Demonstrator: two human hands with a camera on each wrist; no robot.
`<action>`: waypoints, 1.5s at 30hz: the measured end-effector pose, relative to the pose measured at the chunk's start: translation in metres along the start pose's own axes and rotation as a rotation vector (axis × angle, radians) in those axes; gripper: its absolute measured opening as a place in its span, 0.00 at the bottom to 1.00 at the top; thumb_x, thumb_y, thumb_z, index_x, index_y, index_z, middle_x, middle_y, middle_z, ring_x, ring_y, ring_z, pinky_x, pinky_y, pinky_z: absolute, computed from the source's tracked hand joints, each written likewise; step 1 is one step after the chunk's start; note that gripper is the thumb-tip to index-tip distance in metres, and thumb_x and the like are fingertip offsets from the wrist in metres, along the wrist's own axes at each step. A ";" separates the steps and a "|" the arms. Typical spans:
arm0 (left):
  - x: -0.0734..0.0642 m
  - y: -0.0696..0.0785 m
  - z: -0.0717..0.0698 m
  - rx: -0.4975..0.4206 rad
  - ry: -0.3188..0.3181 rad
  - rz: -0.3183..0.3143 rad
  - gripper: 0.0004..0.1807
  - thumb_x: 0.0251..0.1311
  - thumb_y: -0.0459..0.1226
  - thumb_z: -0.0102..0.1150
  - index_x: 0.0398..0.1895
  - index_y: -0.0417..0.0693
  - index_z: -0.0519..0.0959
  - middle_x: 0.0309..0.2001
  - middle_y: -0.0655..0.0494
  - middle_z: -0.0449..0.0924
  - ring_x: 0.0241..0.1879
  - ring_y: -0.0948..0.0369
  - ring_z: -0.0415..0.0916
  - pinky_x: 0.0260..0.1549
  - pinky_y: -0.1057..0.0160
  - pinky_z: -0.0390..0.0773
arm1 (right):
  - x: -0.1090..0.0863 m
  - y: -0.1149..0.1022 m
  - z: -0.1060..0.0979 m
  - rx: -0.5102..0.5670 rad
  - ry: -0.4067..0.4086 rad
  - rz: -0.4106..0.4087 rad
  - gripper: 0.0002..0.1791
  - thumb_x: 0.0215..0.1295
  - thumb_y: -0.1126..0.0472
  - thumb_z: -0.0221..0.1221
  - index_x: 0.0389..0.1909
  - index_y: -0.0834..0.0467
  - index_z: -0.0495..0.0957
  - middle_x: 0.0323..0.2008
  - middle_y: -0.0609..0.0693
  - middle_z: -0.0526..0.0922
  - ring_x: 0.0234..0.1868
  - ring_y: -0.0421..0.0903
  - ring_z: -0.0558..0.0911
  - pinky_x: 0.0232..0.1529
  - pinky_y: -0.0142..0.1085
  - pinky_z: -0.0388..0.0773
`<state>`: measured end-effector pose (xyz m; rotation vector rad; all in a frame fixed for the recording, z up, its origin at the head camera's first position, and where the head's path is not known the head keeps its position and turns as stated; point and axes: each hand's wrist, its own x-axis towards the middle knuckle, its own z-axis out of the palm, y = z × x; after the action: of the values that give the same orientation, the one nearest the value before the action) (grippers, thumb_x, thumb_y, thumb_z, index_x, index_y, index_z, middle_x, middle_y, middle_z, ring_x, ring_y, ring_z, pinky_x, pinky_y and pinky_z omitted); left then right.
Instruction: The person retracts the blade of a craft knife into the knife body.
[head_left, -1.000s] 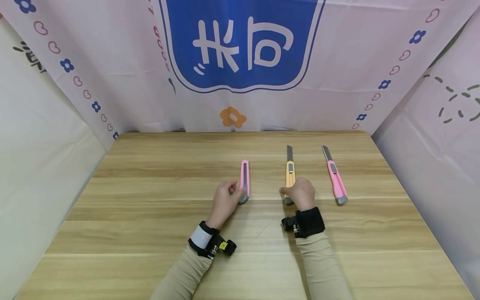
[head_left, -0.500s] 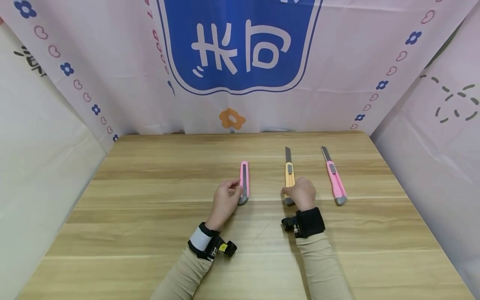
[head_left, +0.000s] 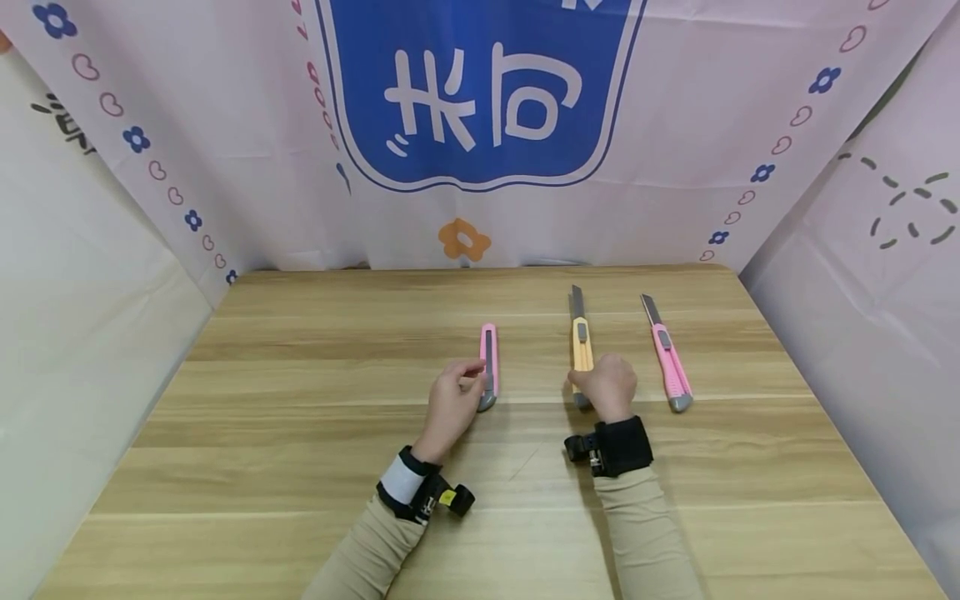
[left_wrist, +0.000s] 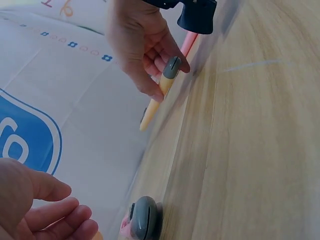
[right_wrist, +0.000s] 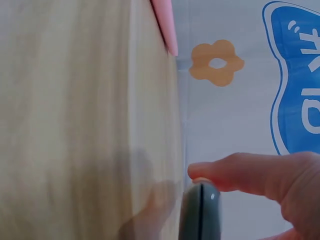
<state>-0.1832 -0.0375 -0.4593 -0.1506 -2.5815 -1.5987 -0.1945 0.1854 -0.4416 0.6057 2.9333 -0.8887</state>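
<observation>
A yellow box cutter (head_left: 582,354) with its blade slid out is pinched between the thumb and fingers of my right hand (head_left: 611,387). Its grey end (left_wrist: 172,67) tilts up off the table in the left wrist view. My left hand (head_left: 448,404) hovers beside a pink box cutter (head_left: 491,350) with no blade showing. In the left wrist view the left fingers (left_wrist: 55,215) are loosely bent, and a gap separates them from that cutter's grey end (left_wrist: 146,217). Another pink box cutter (head_left: 672,362), blade out, lies to the right of my right hand.
All this is on a wood-grain table (head_left: 300,467). A white printed cloth (head_left: 277,217) hangs along its back edge, and more cloth stands at both sides. Both wrists wear black straps with small cameras, such as the right strap (head_left: 622,446).
My right hand has shifted slightly to the right and raised the yellow box cutter a little. My left hand stays beside the pink cutter, its fingers slightly moved.
</observation>
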 end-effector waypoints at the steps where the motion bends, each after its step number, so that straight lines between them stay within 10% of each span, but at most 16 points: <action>1: 0.000 0.000 0.000 -0.003 -0.002 0.000 0.15 0.63 0.32 0.57 0.51 0.36 0.80 0.46 0.43 0.82 0.48 0.53 0.78 0.42 0.62 0.84 | 0.000 0.000 -0.001 0.004 0.002 -0.001 0.28 0.52 0.52 0.67 0.08 0.54 0.59 0.11 0.43 0.57 0.15 0.41 0.62 0.15 0.28 0.55; 16: -0.004 0.010 0.001 -0.077 -0.033 0.057 0.14 0.63 0.29 0.55 0.51 0.36 0.80 0.49 0.41 0.81 0.51 0.51 0.79 0.48 0.57 0.86 | -0.011 -0.013 -0.016 0.086 0.065 -0.056 0.25 0.52 0.53 0.68 0.08 0.57 0.64 0.07 0.43 0.61 0.12 0.41 0.63 0.15 0.29 0.56; 29: -0.007 0.020 0.002 -0.223 -0.085 0.054 0.16 0.64 0.29 0.55 0.55 0.35 0.76 0.50 0.38 0.82 0.50 0.48 0.81 0.50 0.59 0.86 | -0.025 -0.028 -0.033 0.160 0.065 -0.039 0.18 0.53 0.52 0.67 0.30 0.65 0.83 0.21 0.55 0.84 0.21 0.45 0.77 0.22 0.27 0.62; 45: -0.015 0.036 0.003 -0.421 -0.298 0.029 0.22 0.64 0.28 0.55 0.61 0.30 0.69 0.55 0.32 0.78 0.56 0.43 0.78 0.54 0.68 0.84 | -0.047 -0.053 -0.023 0.149 0.100 -0.226 0.21 0.52 0.53 0.69 0.34 0.68 0.79 0.28 0.62 0.85 0.25 0.52 0.81 0.21 0.27 0.67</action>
<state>-0.1634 -0.0196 -0.4309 -0.4905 -2.3736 -2.2385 -0.1686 0.1406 -0.3888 0.3358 3.0905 -1.1383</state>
